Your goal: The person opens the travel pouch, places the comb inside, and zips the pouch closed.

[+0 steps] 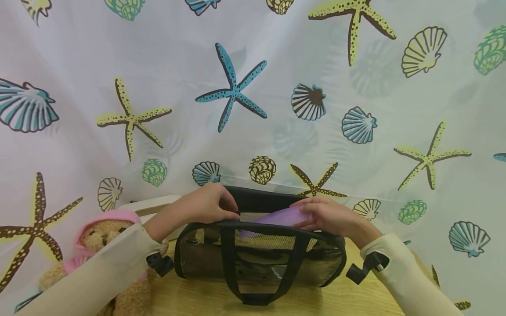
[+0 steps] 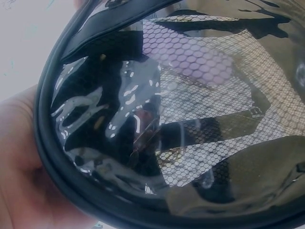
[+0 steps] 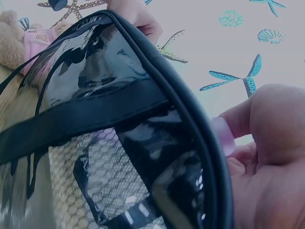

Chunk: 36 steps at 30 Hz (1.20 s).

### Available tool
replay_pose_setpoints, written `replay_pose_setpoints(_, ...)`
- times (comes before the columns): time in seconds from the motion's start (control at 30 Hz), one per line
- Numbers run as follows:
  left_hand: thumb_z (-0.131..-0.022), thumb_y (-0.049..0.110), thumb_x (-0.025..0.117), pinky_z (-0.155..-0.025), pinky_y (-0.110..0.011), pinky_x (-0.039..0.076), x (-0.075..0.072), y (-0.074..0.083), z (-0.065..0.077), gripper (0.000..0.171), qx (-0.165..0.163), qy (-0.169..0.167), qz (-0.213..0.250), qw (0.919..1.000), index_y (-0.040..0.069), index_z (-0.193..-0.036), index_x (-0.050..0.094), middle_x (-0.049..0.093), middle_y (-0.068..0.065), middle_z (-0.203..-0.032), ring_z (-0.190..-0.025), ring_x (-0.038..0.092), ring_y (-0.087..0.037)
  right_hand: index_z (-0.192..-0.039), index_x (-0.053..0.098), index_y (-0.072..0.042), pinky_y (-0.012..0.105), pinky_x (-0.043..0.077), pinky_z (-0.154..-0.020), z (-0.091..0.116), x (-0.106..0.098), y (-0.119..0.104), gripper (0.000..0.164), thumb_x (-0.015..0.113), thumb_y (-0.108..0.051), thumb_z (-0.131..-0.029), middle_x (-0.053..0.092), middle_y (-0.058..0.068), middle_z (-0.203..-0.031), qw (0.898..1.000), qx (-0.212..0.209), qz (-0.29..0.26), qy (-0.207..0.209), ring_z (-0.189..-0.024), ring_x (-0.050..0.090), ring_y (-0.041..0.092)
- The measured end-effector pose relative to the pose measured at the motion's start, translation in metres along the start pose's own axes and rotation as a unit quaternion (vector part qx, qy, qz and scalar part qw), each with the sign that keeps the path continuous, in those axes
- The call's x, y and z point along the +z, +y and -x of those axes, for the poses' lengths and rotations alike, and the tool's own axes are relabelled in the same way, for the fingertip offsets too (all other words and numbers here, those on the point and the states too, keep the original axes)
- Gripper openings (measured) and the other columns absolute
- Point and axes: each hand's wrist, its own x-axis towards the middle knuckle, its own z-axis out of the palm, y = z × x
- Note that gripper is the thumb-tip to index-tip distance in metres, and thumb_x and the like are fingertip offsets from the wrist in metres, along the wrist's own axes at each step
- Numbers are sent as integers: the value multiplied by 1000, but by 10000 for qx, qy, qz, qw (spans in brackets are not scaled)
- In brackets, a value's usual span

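The right hand has its grip clamped on a flat, purple, comb-like piece, slanting toward 8 o'clock into a clear, black-trimmed plastic bag. At the bag's 10 o'clock rests the left hand; whether its grip pinches the edge, I cannot tell.

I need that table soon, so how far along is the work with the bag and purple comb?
Done: the clear bag stands open on the table, the left hand at its rim. In hand: the right hand grips the purple comb, partly inside the bag. Left, if the comb is going in: probably releasing it and closing the open top; its direction does not show.
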Motion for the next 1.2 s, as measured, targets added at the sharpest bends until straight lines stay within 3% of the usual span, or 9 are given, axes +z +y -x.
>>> replay_pose_setpoints(0.17, -92, 26, 79, -78, -31, 60, -1, 1, -1, 17, 10, -34, 22, 10000, 12, -100, 81, 79, 0, -96, -84, 73, -10, -152, 26, 19, 26, 59, -88, -4, -1, -2, 52, 34, -6, -107, 58, 25, -133, 9999, 124, -27, -87, -102, 72, 14)
replay_pose_setpoints(0.5, -92, 27, 79, -79, -31, 60, 2, 1, 2, 17, -72, -27, 31, 10000, 13, -101, 81, 79, 0, -96, -86, 73, -11, -137, 48, 20, 20, 56, -79, -21, 11, 14, 41, 43, -8, -107, 70, -4, -98, 9996, 117, 232, 90, -86, 68, 3)
replay_pose_setpoints(0.73, -92, 27, 79, -77, -30, 60, 1, 0, 1, 16, 37, 0, -11, 10000, 13, -100, 81, 79, 1, -95, -84, 72, -10, -133, 55, 17, 21, 55, -77, -24, 14, 15, 39, 46, -11, -107, 71, -8, -88, 9975, 153, 679, 133, -81, 66, 3)
replay_pose_setpoints(0.87, -92, 28, 79, -78, -31, 60, -1, 0, 0, 17, 71, 7, -38, 10000, 13, -100, 81, 79, 0, -95, -84, 73, -10, -134, 57, 14, 21, 54, -76, -24, 13, 13, 39, 47, -13, -108, 70, -8, -87, 9947, 212, 982, 207, -79, 65, 3)
replay_pose_setpoints(1.2, -92, 28, 79, -78, -32, 61, -1, 1, 2, 18, 81, -4, -54, 10000, 12, -100, 81, 79, -1, -97, -87, 73, -13, -142, 52, 11, 24, 56, -88, -25, 17, 17, 45, 52, -17, -107, 75, -3, -100, 9900, 304, 1334, 339, -90, 69, 5)
